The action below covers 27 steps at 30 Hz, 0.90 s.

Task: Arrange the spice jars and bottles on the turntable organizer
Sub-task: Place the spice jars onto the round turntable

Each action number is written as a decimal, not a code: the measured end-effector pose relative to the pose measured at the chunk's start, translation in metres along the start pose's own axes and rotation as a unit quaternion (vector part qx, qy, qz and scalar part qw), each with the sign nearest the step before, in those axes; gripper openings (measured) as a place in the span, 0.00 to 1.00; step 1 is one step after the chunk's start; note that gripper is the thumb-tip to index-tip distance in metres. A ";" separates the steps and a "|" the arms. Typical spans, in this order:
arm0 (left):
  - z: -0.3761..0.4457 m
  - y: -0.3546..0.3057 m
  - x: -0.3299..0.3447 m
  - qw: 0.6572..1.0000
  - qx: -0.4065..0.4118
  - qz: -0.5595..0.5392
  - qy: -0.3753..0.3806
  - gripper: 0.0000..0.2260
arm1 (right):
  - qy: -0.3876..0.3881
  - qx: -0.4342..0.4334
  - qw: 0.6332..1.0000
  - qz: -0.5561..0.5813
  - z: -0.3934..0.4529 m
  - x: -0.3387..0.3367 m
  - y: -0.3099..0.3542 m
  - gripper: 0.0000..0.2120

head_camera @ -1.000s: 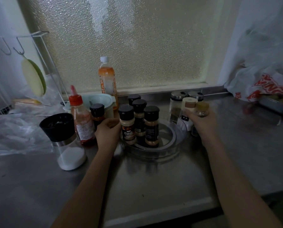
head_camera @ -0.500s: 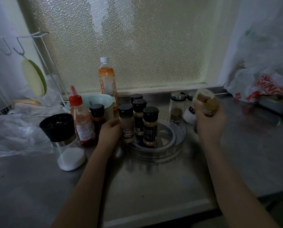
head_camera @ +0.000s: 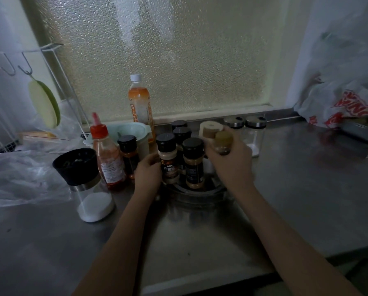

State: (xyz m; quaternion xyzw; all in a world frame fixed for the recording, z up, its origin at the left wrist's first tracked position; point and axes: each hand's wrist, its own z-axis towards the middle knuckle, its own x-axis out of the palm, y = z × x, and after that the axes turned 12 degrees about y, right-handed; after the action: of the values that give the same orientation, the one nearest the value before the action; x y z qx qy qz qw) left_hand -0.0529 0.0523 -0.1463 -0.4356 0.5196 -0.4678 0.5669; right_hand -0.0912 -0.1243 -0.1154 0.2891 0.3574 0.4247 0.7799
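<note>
R hand (head_camera: 232,161) fingers grip two small jars (head_camera: 218,138) over the turntable (head_camera: 197,194); L hand (head_camera: 148,173) fingers curl on a black-capped jar (head_camera: 168,161).

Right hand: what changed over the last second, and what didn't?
The right hand lifted the two small jars off the counter beside the turntable and carried them left, over its right side. It keeps hold of both. The left hand stayed at the turntable's left edge; the black-capped jars and red sauce bottle did not move.
</note>
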 end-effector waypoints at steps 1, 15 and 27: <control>0.000 0.000 0.001 1.000 -0.001 0.000 -0.003 0.16 | 0.018 0.002 1.000 -0.009 -0.002 0.001 -0.001 0.20; -0.015 -0.009 -0.002 0.971 0.078 0.127 -0.186 0.14 | -0.255 0.122 0.959 0.027 0.027 -0.046 -0.032 0.08; -0.009 -0.004 0.002 0.975 0.076 0.071 -0.197 0.14 | -0.023 0.226 0.974 -0.001 0.067 -0.052 -0.082 0.37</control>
State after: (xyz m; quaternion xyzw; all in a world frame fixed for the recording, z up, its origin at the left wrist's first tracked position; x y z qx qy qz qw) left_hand -0.0618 0.0495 -0.1431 -0.4368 0.3907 -0.3692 0.7213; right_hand -0.0196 -0.2182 -0.1222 0.4667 0.4265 0.3254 0.7031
